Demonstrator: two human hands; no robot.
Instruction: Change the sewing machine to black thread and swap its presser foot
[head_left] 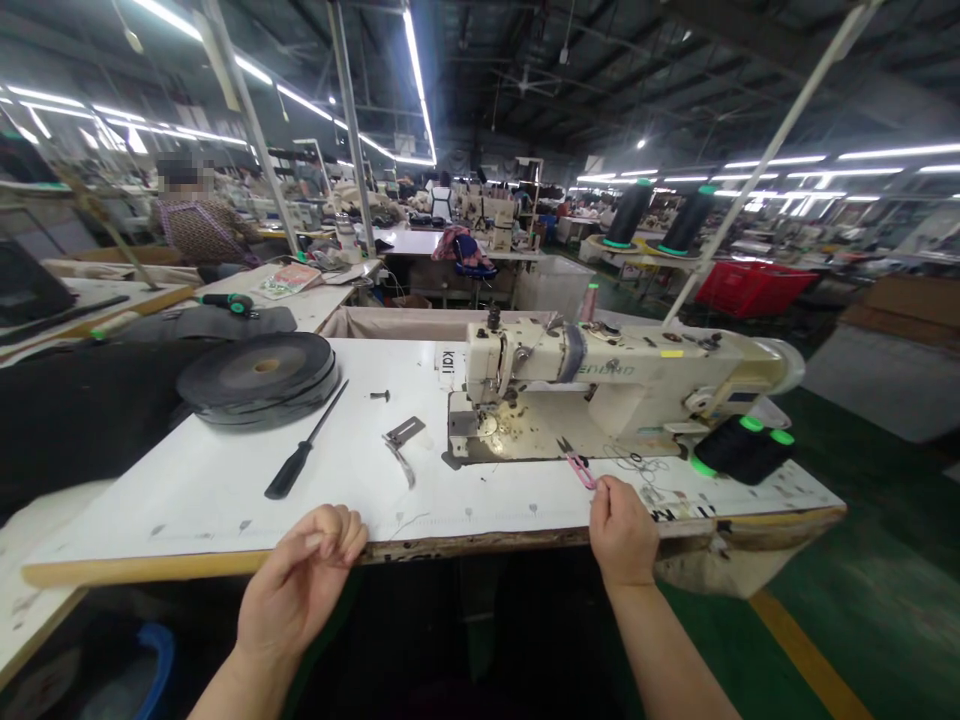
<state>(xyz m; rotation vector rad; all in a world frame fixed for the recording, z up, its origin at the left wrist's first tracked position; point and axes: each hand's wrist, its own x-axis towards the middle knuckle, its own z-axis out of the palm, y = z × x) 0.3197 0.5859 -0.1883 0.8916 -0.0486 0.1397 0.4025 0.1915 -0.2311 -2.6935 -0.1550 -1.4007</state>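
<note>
My right hand (622, 530) is closed at the table's front edge, its fingers on the pink handle of small scissors (579, 466). Their dark blades point up and left towards the sewing machine (600, 375). My left hand (304, 565) is curled closed by the front edge, left of the machine; whether its fingers hold anything is hidden. Beyond it lie a black-handled screwdriver (298, 466), a slotted metal plate (406, 431) with a curved strip beside it, and a small dark screw (381, 395).
A thick roll of black tape (259, 375) lies on the white table (225, 500) at the left. Black thread cones (727, 450) lie at the machine's right end. A slanted pole (765, 160) rises behind it. One person (199, 225) is at the far left.
</note>
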